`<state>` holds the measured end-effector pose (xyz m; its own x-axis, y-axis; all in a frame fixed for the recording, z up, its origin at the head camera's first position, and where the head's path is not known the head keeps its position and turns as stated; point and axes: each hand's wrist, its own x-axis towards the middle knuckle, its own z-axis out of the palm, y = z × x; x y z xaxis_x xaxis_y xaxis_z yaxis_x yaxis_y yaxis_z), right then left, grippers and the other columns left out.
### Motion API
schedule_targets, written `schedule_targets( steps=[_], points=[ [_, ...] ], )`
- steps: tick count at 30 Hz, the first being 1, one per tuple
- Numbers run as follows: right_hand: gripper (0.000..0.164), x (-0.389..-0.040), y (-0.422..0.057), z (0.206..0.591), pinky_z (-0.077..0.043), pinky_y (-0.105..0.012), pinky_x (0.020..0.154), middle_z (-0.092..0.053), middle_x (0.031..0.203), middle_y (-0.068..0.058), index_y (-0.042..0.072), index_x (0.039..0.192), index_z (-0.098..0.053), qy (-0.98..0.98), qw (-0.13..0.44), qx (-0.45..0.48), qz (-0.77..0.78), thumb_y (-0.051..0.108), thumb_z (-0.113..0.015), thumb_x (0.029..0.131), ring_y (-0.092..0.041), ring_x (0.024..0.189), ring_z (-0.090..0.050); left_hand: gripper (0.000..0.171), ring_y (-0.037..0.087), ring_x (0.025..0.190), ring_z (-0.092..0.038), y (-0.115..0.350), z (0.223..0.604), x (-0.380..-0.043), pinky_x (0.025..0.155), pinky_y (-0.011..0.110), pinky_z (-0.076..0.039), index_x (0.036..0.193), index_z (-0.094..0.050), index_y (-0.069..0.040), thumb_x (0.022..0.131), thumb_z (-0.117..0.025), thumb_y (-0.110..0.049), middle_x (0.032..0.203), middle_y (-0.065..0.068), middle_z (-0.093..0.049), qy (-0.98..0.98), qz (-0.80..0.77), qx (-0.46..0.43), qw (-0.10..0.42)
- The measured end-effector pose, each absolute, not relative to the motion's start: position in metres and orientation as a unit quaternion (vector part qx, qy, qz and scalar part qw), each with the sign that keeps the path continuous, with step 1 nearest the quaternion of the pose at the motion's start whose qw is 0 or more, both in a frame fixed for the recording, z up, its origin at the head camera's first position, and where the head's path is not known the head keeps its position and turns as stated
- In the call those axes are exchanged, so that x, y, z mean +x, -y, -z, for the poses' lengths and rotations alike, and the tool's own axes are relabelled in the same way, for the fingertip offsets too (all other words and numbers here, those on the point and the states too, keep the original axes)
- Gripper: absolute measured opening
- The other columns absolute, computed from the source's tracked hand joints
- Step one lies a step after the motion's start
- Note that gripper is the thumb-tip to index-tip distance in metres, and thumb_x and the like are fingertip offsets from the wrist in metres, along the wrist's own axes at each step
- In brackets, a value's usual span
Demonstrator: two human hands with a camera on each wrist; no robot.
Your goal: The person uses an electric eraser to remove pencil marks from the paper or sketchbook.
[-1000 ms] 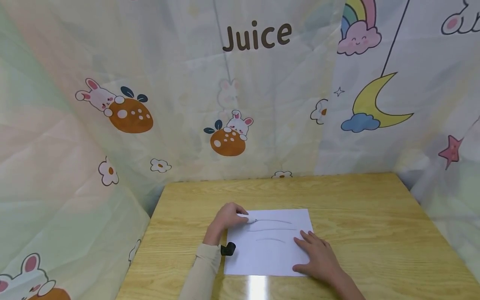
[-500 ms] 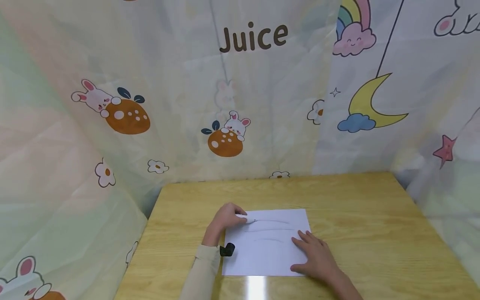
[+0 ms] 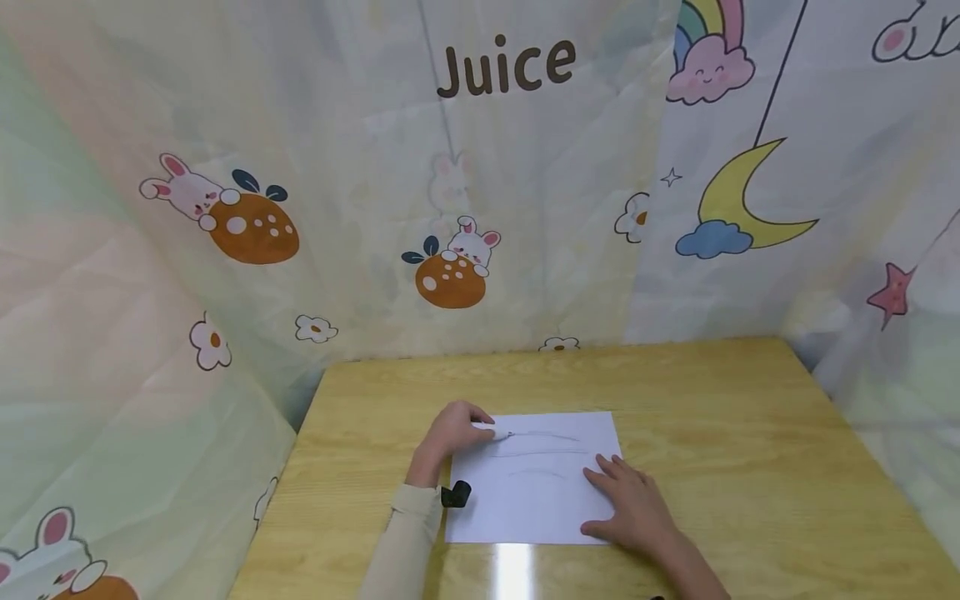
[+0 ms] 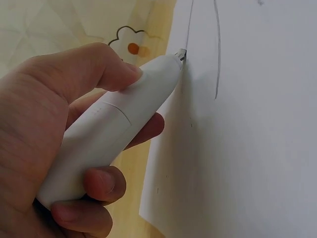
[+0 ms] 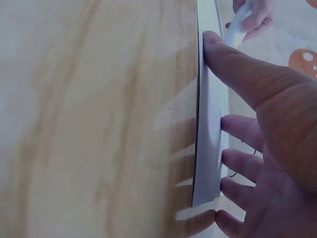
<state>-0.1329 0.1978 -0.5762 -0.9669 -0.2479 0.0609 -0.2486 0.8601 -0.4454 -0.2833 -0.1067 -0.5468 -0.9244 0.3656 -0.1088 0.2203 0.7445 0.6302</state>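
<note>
A white sheet of paper (image 3: pixel 532 512) lies on the table, with several thin grey pencil lines (image 3: pixel 538 454) across its upper half. My left hand (image 3: pixel 452 431), at the sheet's upper left, grips a thick white electric eraser (image 4: pixel 116 116). Its metal tip (image 4: pixel 181 54) is at the left end of the topmost line; whether it presses on the paper is hard to tell. My right hand (image 3: pixel 636 507) rests on the sheet's right edge, fingers spread and thumb (image 5: pixel 233 62) near the lower corner.
The wooden table (image 3: pixel 720 425) reaches back to a printed cloth wall (image 3: pixel 555 267), with more cloth on both sides. A black device (image 3: pixel 455 495) sticks out from the left wrist over the paper. Small dark specks (image 4: pixel 191 125) dot the sheet near the eraser.
The head view shifts slightly. Both hands keep their places on the paper, and the eraser's tip stays at the top line's left end.
</note>
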Motion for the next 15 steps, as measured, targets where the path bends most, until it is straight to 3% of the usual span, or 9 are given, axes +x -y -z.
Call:
schedule_targets(
  steps=[5,15],
  points=[
    [0.082,-0.1314,-0.1949,0.5753,-0.029,-0.064,0.098,-0.047,0.143,-0.016,0.01,0.131,-0.062,0.964,-0.026,0.13,-0.23,0.055,-0.083,0.066,-0.042,0.135,-0.034,0.015,0.011,0.088,-0.061,0.1073,0.5505,-0.2808,0.078,0.034,-0.049,0.093,-0.078,-0.019,0.081,-0.078,-0.029,0.096,-0.006,-0.069,-0.934,-0.303,0.157,0.108],
    [0.082,-0.1318,-0.1991,0.5756,-0.03,-0.063,0.1,-0.048,0.141,-0.019,0.008,0.13,-0.063,0.964,-0.013,0.127,-0.232,0.053,-0.084,0.064,-0.044,0.133,-0.036,0.017,0.013,0.093,-0.064,0.1042,0.5543,-0.2815,0.079,0.034,-0.051,0.096,-0.078,-0.021,0.082,-0.075,-0.031,0.099,-0.006,-0.07,-0.934,-0.302,0.17,0.089]
  ],
)
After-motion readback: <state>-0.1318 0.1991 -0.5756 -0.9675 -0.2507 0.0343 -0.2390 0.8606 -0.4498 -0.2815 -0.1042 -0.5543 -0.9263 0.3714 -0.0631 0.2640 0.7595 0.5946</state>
